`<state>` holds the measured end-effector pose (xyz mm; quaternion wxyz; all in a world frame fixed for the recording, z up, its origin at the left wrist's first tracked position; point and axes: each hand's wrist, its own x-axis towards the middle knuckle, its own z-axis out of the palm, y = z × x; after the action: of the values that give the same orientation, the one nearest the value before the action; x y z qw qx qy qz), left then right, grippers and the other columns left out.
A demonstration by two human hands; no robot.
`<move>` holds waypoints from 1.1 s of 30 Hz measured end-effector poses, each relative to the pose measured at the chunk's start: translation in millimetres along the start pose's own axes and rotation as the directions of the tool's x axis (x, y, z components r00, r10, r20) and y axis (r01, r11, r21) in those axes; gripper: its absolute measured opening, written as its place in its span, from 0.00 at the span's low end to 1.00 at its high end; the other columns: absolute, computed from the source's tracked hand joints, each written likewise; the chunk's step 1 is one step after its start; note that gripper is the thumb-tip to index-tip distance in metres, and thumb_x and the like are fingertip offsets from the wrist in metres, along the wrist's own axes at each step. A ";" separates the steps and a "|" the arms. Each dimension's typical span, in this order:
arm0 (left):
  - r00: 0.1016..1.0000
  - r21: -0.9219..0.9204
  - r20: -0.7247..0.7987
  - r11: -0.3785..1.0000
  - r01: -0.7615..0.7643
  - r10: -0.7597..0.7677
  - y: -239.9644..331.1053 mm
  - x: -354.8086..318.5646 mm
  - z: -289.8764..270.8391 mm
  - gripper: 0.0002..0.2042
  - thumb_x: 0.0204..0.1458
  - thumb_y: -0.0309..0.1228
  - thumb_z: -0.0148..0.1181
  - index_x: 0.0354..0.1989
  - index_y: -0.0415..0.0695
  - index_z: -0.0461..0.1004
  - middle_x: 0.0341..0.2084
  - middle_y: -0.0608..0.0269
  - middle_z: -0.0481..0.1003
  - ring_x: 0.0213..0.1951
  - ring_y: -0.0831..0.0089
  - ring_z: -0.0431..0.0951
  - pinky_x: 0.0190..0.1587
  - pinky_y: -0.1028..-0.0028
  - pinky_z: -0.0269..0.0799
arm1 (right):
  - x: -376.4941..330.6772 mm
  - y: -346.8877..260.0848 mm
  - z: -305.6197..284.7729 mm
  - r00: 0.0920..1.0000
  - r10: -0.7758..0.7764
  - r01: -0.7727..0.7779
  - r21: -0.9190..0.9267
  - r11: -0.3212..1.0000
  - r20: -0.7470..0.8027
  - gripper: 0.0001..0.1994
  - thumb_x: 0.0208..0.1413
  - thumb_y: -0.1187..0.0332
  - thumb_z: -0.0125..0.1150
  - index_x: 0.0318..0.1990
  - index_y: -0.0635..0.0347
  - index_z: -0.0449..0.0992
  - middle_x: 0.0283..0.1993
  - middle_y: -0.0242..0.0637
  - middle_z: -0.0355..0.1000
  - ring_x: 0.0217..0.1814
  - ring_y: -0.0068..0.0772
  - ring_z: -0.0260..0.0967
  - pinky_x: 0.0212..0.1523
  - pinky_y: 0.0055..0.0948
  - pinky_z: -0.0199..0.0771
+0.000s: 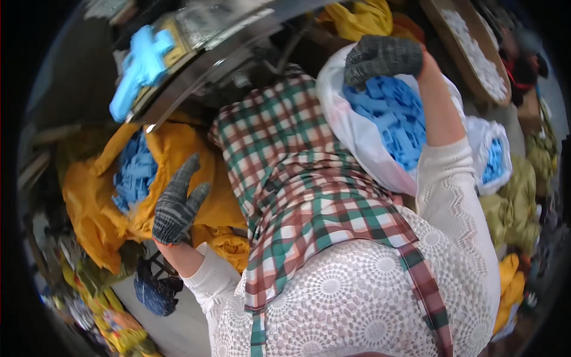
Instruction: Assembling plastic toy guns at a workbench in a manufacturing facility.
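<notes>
My left hand (178, 205), in a dark grey knitted glove, is open with fingers and thumb apart. It is beside an orange-yellow sack (202, 178) holding blue plastic pieces (135, 172). My right hand (383, 59), gloved alike, is over the far rim of a white sack (336, 98) filled with blue plastic pieces (389, 119). The back of that glove shows; its fingertips and anything under them are hidden. On the bench corner at the upper left lies a light-blue plastic piece (143, 71) shaped like a toy pistol.
The metal-edged bench (202, 74) crosses ahead. A checked apron (279, 149) covers my lap between the sacks. Right of the white sack stand a smaller white bag (502, 163) of blue pieces and a long box (449, 47) of white pieces. Dark blue cloth (156, 288) lies lower left.
</notes>
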<state>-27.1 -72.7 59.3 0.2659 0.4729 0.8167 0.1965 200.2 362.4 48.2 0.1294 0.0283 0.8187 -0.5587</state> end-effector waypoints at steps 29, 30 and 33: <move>0.904 -0.592 0.054 0.743 -0.313 0.424 71.4 63.1 104.6 0.26 0.53 0.33 0.59 0.60 0.39 0.60 0.54 0.55 0.67 0.55 0.66 0.67 0.55 0.69 0.63 | -102.6 -47.4 97.8 0.859 -0.019 -0.078 -0.167 0.983 -0.511 0.40 0.36 0.61 0.75 0.59 0.60 0.63 0.52 0.36 0.69 0.50 0.30 0.67 0.53 0.32 0.66; 0.919 -0.577 0.036 0.759 -0.301 0.392 76.2 64.4 111.6 0.26 0.53 0.33 0.59 0.60 0.39 0.60 0.54 0.55 0.67 0.55 0.66 0.67 0.55 0.69 0.63 | -83.2 -42.7 114.3 0.873 -0.182 0.152 -0.101 0.983 -0.452 0.34 0.38 0.60 0.74 0.54 0.60 0.67 0.46 0.36 0.71 0.45 0.29 0.69 0.47 0.30 0.69; 0.973 -0.806 -0.119 0.553 -0.210 0.196 64.4 94.7 130.6 0.26 0.53 0.41 0.59 0.56 0.41 0.62 0.46 0.60 0.69 0.48 0.72 0.70 0.49 0.70 0.70 | -41.3 -25.6 172.8 0.895 -0.293 0.271 -0.113 0.956 -0.337 0.39 0.42 0.62 0.72 0.61 0.60 0.58 0.56 0.41 0.66 0.55 0.34 0.65 0.56 0.35 0.64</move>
<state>58.0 50.0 -29.5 0.4222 0.3875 0.5770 0.5820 266.4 197.5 22.4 -0.1000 0.0043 0.8413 -0.5312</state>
